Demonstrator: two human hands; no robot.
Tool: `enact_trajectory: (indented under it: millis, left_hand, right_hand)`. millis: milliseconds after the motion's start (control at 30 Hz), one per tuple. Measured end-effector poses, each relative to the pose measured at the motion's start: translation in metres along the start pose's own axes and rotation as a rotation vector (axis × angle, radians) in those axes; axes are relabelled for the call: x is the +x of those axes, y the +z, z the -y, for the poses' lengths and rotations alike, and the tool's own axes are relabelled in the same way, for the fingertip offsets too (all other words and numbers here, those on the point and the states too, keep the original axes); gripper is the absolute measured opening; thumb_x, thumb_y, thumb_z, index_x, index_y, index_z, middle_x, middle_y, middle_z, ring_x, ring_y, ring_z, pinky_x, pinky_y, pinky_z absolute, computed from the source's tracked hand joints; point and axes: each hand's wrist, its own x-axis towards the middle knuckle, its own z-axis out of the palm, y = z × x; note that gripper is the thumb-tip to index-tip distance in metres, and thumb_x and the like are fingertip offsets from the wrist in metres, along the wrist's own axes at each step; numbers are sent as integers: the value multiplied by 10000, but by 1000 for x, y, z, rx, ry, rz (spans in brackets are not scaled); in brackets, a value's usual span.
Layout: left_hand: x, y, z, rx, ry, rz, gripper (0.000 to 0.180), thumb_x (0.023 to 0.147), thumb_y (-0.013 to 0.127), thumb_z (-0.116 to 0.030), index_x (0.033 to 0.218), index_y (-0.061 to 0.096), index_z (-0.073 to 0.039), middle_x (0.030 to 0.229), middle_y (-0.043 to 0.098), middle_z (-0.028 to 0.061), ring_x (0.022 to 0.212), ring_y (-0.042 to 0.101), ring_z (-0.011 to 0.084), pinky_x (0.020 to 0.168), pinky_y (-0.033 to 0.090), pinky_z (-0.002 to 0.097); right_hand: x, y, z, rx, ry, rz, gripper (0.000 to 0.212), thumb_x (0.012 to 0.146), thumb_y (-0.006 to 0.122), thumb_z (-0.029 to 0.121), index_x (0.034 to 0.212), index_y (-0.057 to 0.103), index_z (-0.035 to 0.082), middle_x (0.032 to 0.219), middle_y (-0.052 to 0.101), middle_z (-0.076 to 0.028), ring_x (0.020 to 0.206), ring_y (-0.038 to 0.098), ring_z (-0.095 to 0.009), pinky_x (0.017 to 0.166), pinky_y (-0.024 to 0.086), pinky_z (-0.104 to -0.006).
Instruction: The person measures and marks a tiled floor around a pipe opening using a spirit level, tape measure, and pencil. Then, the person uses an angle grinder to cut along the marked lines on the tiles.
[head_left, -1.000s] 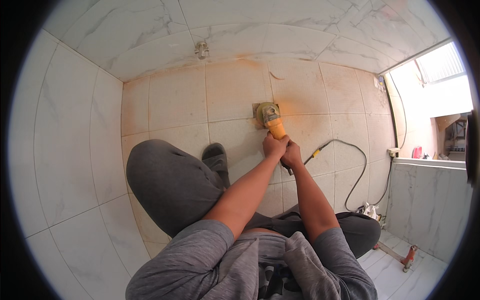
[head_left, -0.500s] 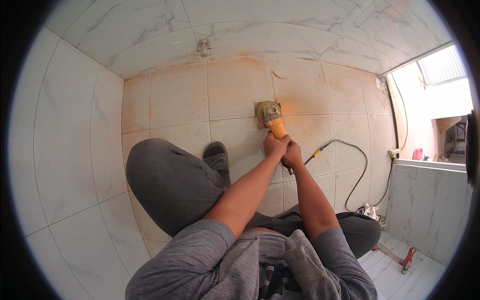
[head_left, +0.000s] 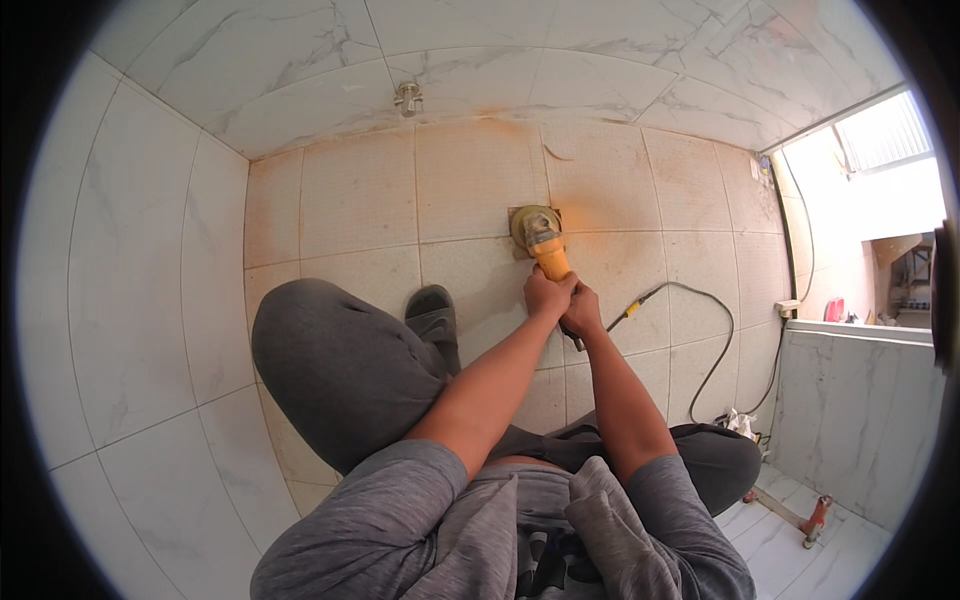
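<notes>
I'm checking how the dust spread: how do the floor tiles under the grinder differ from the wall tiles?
The floor tiles are speckled and stained orange-brown; the wall tiles are glossy white with grey veins. The floor tiles look smaller, the wall tiles larger. The left hand and right hand press the yellow grinder onto the floor, not the wall. Both have thin, straight joints.

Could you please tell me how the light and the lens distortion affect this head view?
In the head view, the window opening at right is blown out; tile joints bow toward the dark round rim; both hands, left hand and right hand, and the yellow grinder stay sharp at centre.
</notes>
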Motion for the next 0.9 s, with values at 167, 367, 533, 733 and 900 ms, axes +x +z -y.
enact_trajectory:
  millis: [167,367,533,733,900]
  left_hand:
    - [-2,3,-2,16,13,-7,588,733,815,-395,1144,662,-4,1070,742,247,1027,720,409,901,571,476]
    - [-2,0,-1,-1,9,-11,608,729,812,-413,1149,660,-1,1077,741,252,1032,718,415,904,569,479]
    - [-3,0,-3,41,-1,-9,612,729,813,-407,1155,658,4,1077,741,251,1032,717,415,904,569,479]
    - [-11,6,-1,14,63,-9,618,725,811,-408,1164,657,-1,1075,741,244,1030,715,414,896,568,483]
    - [-11,7,-9,24,73,30,620,731,813,-405,1188,656,-17,1080,742,239,1037,715,408,906,568,479]
  right_hand:
    - [-4,-4,3,12,-19,5,569,799,804,324,1197,665,-58,976,746,-286,976,744,-396,812,561,-430]
    - [-5,-4,6,42,-4,25,577,805,797,334,1201,660,-63,966,744,-288,964,746,-393,803,561,-433]
    - [-4,-4,5,2,-17,20,594,810,795,356,1207,655,-63,967,743,-292,966,745,-395,801,560,-434]
    - [-14,-10,2,11,15,-5,575,804,798,352,1189,662,-54,961,740,-292,958,746,-392,799,559,-434]
    - [-13,-13,1,42,33,-46,576,793,811,351,1191,666,-39,979,745,-278,972,744,-386,824,557,-434]
